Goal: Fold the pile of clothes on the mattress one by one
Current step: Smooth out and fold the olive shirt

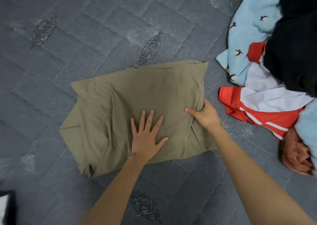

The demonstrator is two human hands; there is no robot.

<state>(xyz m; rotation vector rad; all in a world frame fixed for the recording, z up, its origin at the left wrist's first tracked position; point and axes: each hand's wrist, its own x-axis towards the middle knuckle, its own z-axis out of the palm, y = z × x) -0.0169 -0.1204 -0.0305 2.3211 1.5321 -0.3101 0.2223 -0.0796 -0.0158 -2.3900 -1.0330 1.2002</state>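
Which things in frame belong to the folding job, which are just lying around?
Job: khaki garment, left hand flat on it, right hand gripping its edge, mattress; still to fold: blue bird-print cloth, black cloth, red-and-white top.
Lying about: another person's hands, dark object at bottom-left corner.

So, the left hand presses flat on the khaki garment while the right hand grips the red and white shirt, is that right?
No: the head view shows the right hand gripping the right edge of the khaki garment, not the red and white shirt. The left hand does press flat.
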